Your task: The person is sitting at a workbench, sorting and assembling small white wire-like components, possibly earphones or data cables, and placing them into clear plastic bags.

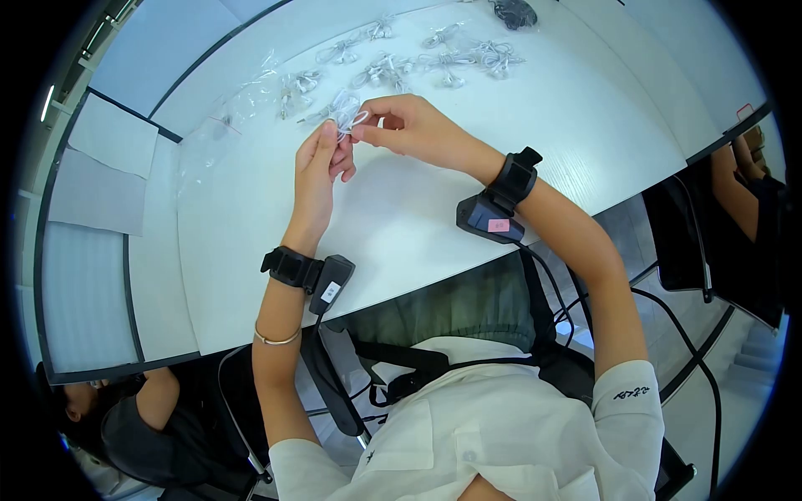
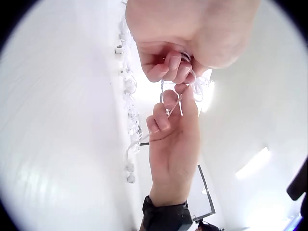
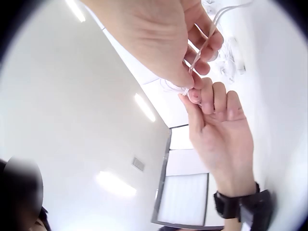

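A coiled white cable [image 1: 344, 108] is held up between both hands above the white table. My left hand [image 1: 322, 159] grips the coil from the left, its fingers curled round it in the right wrist view. From the right, my right hand [image 1: 409, 125] pinches a strand of the cable with thumb and forefinger. In the left wrist view my right hand [image 2: 173, 139] has a strand [image 2: 175, 105] running across its fingers. The two hands nearly touch at the fingertips.
Several bundled white cables [image 1: 388, 71] lie across the far part of the table [image 1: 501, 159]. Clear plastic bags [image 1: 221, 125] lie at the left, and a dark bundle [image 1: 514, 12] sits at the back. Other people sit at both sides.
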Motion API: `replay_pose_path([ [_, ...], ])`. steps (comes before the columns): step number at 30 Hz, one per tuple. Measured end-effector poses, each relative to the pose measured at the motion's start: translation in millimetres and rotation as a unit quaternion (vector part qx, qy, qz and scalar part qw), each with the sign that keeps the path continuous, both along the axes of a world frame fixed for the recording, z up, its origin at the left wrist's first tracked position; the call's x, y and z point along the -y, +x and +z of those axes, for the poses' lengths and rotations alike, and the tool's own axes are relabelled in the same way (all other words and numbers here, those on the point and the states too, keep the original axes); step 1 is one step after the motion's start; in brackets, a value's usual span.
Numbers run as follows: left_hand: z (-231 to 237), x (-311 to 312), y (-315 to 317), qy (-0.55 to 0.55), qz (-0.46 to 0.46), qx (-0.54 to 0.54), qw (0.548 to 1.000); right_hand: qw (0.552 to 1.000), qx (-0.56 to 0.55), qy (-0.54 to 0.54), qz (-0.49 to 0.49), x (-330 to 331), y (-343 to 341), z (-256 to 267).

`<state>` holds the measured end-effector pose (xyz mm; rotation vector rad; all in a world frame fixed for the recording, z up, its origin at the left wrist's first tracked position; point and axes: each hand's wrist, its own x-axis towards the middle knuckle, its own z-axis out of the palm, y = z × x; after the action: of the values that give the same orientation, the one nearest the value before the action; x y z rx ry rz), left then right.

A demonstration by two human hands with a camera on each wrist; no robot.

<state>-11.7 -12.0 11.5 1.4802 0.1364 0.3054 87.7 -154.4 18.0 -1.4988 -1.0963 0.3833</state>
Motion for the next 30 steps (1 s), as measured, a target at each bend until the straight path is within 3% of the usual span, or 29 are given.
replay_pose_path([
  [4,-1.4,-2.1,0.1,0.0,-0.01,-0.012,1.0,0.99,0.119,-0.008,-0.078,-0.2,-3.8,0.9],
  [13,3.1,-7.9,-1.6,0.025,-0.065,-0.053,0.996,0.981,0.16,-0.015,-0.107,0.3,-1.6,-3.3],
  [19,7.7,-9.9,-3.2,-0.031,-0.108,-0.072,0.991,0.985,0.139,0.035,-0.095,-1.5,-1.5,-5.7],
  [30,3.4,-21.6,-5.4,-0.176,-0.25,-0.083,0.949,0.997,0.078,0.021,-0.021,1.1,-4.6,-1.9],
])
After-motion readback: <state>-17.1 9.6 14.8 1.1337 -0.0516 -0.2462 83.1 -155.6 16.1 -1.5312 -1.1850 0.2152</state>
